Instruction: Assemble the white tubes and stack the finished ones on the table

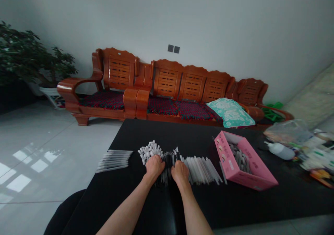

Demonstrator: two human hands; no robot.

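My left hand point(154, 166) is closed just below a pile of short white caps point(150, 150) on the black table. A bunch of thin dark sticks that look like pen refills point(168, 158) lies between my hands. Closed as well, my right hand point(180, 171) is at the right edge of that bunch, with a dark thin piece showing above its fingers. What either hand grips is hidden by the fingers. To the right of it lies a row of pale translucent tubes point(202, 170), like pen barrels. Several white pens point(114, 160) lie side by side at the table's left edge.
A pink box point(229, 158) holding grey pieces stands right of the tubes. Farther right are a white bottle point(281, 151) and a plastic bag point(288, 132). Behind the black table point(193, 134) runs a wooden sofa point(167, 78) with a teal pillow point(231, 112).
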